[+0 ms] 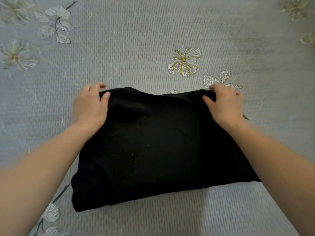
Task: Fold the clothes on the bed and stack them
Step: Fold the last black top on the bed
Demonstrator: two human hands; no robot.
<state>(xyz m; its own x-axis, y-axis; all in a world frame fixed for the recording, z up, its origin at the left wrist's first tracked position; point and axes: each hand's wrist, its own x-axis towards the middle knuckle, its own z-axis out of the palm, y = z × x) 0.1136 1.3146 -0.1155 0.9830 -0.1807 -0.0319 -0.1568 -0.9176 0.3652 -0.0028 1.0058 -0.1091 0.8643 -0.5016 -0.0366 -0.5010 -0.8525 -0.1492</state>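
- Head cam: left hand [89,106] pinches the far left corner of the black garment [158,147], thumb on top.
- garment lies between both hands on the flowered bedsheet [136,48].
- right hand [223,106] grips the far right corner, fingers curled.

The bare forearms stretched in from eight and four o'clock, the left hand [90,106] at nine o'clock and the right hand [223,106] at three, each pinching the black garment [153,142] at its far edge between thumb and curled fingers.
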